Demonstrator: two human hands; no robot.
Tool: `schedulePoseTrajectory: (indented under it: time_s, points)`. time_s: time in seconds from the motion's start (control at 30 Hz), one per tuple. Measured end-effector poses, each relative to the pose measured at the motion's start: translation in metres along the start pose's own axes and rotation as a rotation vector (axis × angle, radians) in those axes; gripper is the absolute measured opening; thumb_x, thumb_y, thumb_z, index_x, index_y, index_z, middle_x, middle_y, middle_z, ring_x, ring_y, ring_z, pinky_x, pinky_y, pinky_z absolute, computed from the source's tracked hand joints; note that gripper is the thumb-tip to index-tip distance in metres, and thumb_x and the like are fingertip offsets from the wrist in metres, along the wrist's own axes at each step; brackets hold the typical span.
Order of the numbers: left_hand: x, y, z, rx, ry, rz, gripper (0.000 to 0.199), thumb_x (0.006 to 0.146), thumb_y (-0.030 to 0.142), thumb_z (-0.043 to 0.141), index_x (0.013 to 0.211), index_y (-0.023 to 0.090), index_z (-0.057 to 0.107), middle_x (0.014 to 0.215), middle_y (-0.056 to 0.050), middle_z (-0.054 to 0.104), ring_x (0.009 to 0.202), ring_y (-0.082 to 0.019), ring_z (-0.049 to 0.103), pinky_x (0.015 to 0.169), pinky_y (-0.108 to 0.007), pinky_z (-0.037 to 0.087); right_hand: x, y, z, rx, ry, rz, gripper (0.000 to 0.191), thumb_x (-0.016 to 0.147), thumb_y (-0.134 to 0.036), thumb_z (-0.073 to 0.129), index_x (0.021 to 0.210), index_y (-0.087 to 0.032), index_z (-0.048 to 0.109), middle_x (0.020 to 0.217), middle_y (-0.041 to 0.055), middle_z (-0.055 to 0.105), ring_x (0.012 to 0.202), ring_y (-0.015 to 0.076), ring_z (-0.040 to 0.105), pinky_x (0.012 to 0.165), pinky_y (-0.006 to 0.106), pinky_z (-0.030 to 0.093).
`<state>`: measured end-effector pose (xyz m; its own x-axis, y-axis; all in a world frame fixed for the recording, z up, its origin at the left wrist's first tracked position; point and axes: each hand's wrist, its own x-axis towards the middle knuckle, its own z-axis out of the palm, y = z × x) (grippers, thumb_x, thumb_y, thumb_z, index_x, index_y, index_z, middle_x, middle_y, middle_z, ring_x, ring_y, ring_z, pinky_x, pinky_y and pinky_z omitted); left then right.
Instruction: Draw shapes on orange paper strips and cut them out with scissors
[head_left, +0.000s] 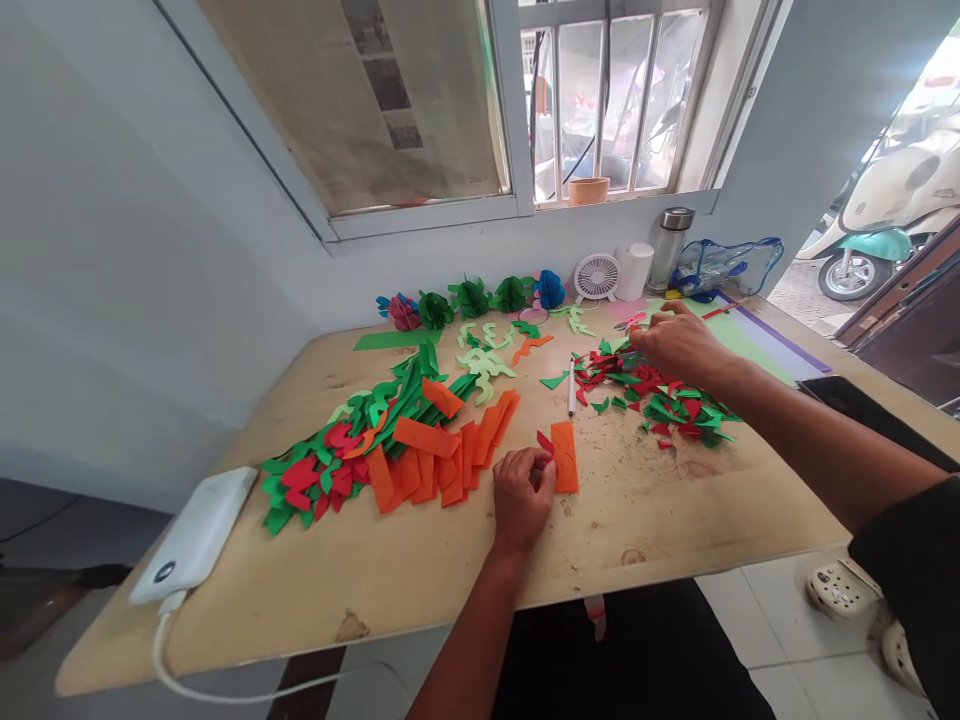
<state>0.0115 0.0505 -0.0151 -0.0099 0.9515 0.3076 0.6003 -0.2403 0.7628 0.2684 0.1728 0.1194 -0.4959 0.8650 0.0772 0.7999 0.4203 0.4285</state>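
Observation:
My left hand (523, 495) rests on the table with curled fingers, closed at the tip of a small red paper piece (545, 441). Right beside those fingers lies an orange paper strip (565, 462) with a drawn outline. My right hand (679, 345) reaches over the far edge of a heap of red and green paper scraps (686, 405); its fingers are pinched, and a bit of orange paper (636, 328) shows at the fingertips. Between the hands lies a white pen (571, 388). Left of my left hand, several orange strips (450, 465) overlap in a fanned row.
Red and green cut petals and leaves (322, 475) pile up at the left. A power bank (196, 535) with a cable sits on the left edge. Folded paper flowers (472, 297), a small fan (597, 276), a bottle (670, 250) and a clear pouch (727, 268) line the wall.

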Motion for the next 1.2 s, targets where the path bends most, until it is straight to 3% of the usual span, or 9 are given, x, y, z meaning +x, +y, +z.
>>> schedulePoseTrajectory:
  time_s: [0.13, 0.23, 0.33, 0.47, 0.6, 0.77, 0.9, 1.0, 1.2]
  points:
    - [-0.001, -0.001, 0.002, 0.005, 0.004, 0.011, 0.008, 0.08, 0.018, 0.055, 0.077, 0.022, 0.062, 0.081, -0.003, 0.069, 0.082, -0.021, 0.061, 0.079, -0.035, 0.044, -0.019, -0.001, 0.001, 0.062, -0.055, 0.107, 0.015, 0.08, -0.013, 0.055, 0.078, -0.018, 0.07, 0.066, 0.0085, 0.07, 0.066, 0.0208, 0.063, 0.086, 0.039, 0.03]
    - [0.0, -0.001, 0.001, 0.01, 0.001, 0.015, 0.009, 0.081, 0.019, 0.054, 0.078, 0.021, 0.062, 0.082, -0.004, 0.069, 0.082, -0.022, 0.061, 0.079, -0.036, 0.044, -0.043, -0.016, 0.013, 0.307, 0.01, 0.259, 0.02, 0.086, -0.025, 0.051, 0.089, -0.022, 0.071, 0.071, 0.0058, 0.072, 0.065, 0.0207, 0.063, 0.072, 0.033, 0.037]
    - [0.0, 0.002, -0.001, 0.001, 0.024, 0.011, 0.011, 0.082, 0.019, 0.052, 0.077, 0.021, 0.062, 0.083, -0.005, 0.07, 0.084, -0.022, 0.061, 0.081, -0.036, 0.044, -0.07, -0.047, 0.029, 0.766, 0.025, 0.363, 0.021, 0.085, -0.031, 0.052, 0.094, -0.023, 0.069, 0.073, 0.0022, 0.073, 0.059, 0.018, 0.062, 0.057, 0.027, 0.039]
    - [-0.005, 0.015, -0.001, -0.055, 0.075, 0.021, 0.016, 0.085, 0.023, 0.051, 0.075, 0.02, 0.064, 0.081, -0.005, 0.07, 0.083, -0.021, 0.062, 0.081, -0.036, 0.045, -0.1, -0.098, 0.044, 1.19, 0.161, 0.395, 0.022, 0.087, -0.034, 0.05, 0.094, -0.022, 0.066, 0.069, 0.0022, 0.072, 0.061, 0.0179, 0.064, 0.057, 0.026, 0.045]
    - [-0.019, 0.039, 0.005, -0.224, -0.002, 0.021, 0.021, 0.086, 0.03, 0.053, 0.078, 0.019, 0.068, 0.079, -0.005, 0.071, 0.079, -0.019, 0.063, 0.077, -0.031, 0.046, -0.117, -0.144, 0.043, 1.365, 0.231, 0.497, 0.021, 0.087, -0.038, 0.051, 0.094, -0.021, 0.064, 0.068, 0.0026, 0.069, 0.062, 0.0194, 0.066, 0.059, 0.029, 0.049]
    - [-0.038, 0.057, 0.013, -0.418, -0.06, -0.151, 0.024, 0.085, 0.035, 0.056, 0.077, 0.017, 0.071, 0.07, -0.003, 0.07, 0.062, -0.015, 0.06, 0.062, -0.026, 0.045, -0.133, -0.184, 0.032, 1.376, 0.306, 0.554, 0.021, 0.088, -0.037, 0.052, 0.098, -0.022, 0.062, 0.068, 0.0016, 0.067, 0.06, 0.0187, 0.064, 0.054, 0.028, 0.045]
    - [-0.048, 0.06, 0.016, -0.488, -0.063, -0.164, 0.022, 0.083, 0.032, 0.056, 0.076, 0.017, 0.071, 0.072, -0.003, 0.071, 0.065, -0.015, 0.061, 0.064, -0.026, 0.045, -0.142, -0.198, 0.028, 1.507, 0.351, 0.588, 0.023, 0.088, -0.04, 0.053, 0.099, -0.022, 0.061, 0.07, 0.0021, 0.067, 0.059, 0.0176, 0.062, 0.054, 0.027, 0.047]
    - [-0.054, 0.063, 0.018, -0.451, -0.075, -0.143, 0.02, 0.082, 0.03, 0.057, 0.074, 0.017, 0.07, 0.07, -0.003, 0.07, 0.064, -0.015, 0.059, 0.064, -0.027, 0.044, -0.145, -0.199, 0.026, 1.684, 0.361, 0.535, 0.027, 0.088, -0.044, 0.052, 0.099, -0.021, 0.06, 0.069, 0.0014, 0.066, 0.058, 0.0163, 0.061, 0.055, 0.027, 0.049]
    - [-0.057, 0.057, 0.011, -0.303, -0.091, -0.055, 0.018, 0.085, 0.026, 0.054, 0.079, 0.019, 0.069, 0.075, -0.002, 0.071, 0.072, -0.016, 0.062, 0.071, -0.028, 0.045, -0.142, -0.196, 0.025, 1.76, 0.253, 0.466, 0.034, 0.086, -0.054, 0.055, 0.092, -0.02, 0.061, 0.069, 0.0012, 0.066, 0.053, 0.0133, 0.056, 0.05, 0.025, 0.045]
